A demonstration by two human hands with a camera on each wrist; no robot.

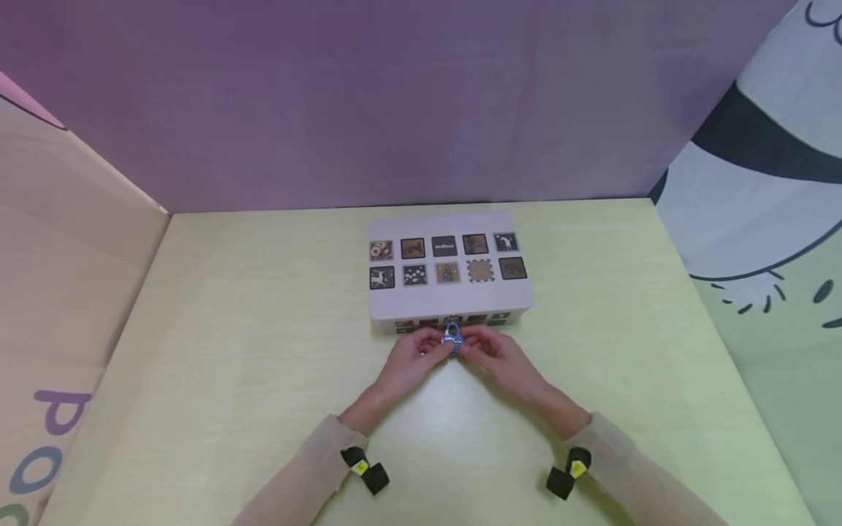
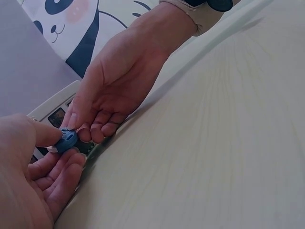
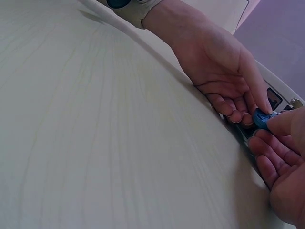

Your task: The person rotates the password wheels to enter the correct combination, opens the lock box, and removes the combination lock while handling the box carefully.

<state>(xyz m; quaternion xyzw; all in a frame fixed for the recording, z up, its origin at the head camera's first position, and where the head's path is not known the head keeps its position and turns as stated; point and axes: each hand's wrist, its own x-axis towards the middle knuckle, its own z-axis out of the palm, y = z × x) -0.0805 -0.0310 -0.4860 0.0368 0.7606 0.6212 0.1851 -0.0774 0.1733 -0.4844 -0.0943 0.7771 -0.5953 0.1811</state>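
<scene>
A small blue combination padlock [image 1: 452, 339] hangs at the front of a white box [image 1: 451, 296] printed with square pictures. My left hand [image 1: 411, 361] pinches the padlock from the left, thumb on its face. From the right, my right hand [image 1: 505, 365] pinches the same padlock between thumb and fingers. Both wrist views show the blue padlock body [image 2: 68, 140] between the two hands' fingertips. In the right wrist view a metal clasp [image 3: 296, 103] shows on the box beside the fingers. The digits on the padlock are too small to read.
The box stands on a pale wooden table [image 1: 263, 329], toward its back edge. A purple wall panel [image 1: 395, 109] rises behind the table. Printed panels flank it, the right one [image 1: 776, 219] with a cartoon panda. Each wrist wears a black camera band.
</scene>
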